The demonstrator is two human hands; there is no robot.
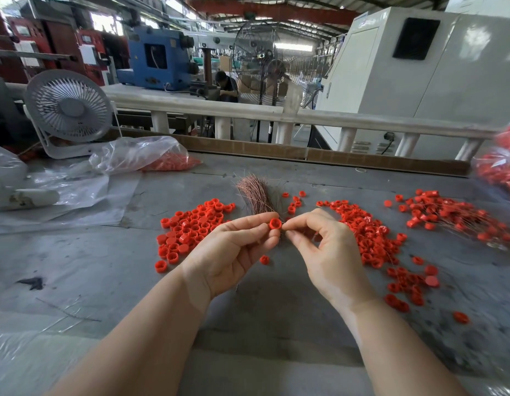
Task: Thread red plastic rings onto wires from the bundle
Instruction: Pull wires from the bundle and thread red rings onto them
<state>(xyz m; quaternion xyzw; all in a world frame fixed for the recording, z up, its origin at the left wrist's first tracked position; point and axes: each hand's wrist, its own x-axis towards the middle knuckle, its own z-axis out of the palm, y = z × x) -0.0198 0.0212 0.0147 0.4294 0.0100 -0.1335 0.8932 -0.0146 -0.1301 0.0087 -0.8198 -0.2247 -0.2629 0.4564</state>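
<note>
My left hand [233, 252] pinches a red plastic ring [275, 224] between thumb and forefinger, just above the table's middle. My right hand [325, 247] pinches a thin wire at the ring's right side; the wire itself is barely visible. Behind the hands a bundle of copper-coloured wires [255, 194] fans upward; its lower end is hidden behind my left hand. A pile of loose red rings [190, 227] lies to the left. Another pile of rings [371, 235] lies to the right, with wires running through it.
Rings strung on wires [459, 215] lie at the far right, beside a bag of red rings [502, 167]. A clear bag with red parts [150, 155] and a white desk fan [69, 110] stand at the back left. A cardboard strip [305, 152] edges the grey table [76, 252].
</note>
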